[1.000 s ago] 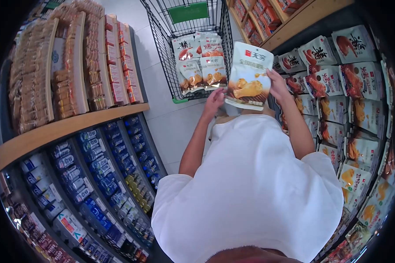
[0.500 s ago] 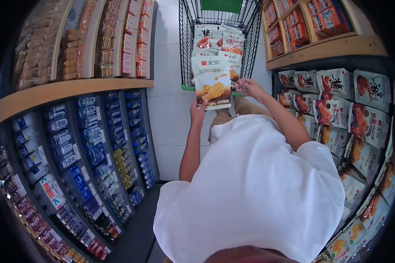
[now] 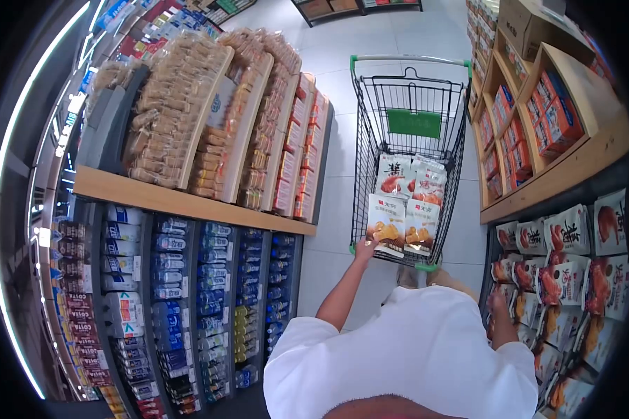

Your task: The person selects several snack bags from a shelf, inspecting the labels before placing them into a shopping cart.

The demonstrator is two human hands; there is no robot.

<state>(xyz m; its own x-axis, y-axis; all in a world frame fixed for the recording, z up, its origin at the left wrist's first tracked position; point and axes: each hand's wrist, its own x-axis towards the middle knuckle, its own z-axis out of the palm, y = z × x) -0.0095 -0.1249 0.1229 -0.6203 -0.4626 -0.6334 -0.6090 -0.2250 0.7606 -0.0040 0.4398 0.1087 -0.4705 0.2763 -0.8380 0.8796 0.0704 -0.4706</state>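
My left hand grips the lower left corner of a white snack bag with a golden chicken picture. This bag leans at the near end of a black wire shopping cart, beside a similar white bag. Behind them in the cart lie a bag with large black lettering and one with red lettering. My right hand is low on the right, close to the shelved snack bags, and its fingers are smeared by motion.
To the left stands a shelf with a wooden ledge, packaged brown food above and bottled drinks below. Wooden bins with orange-red packs line the right side. A cardboard box sits on top. Pale floor tiles run between.
The view has tilted up, showing the whole cart. My left hand has moved the chicken bag forward into the cart. My right hand has gone from near the cart toward the right shelf.
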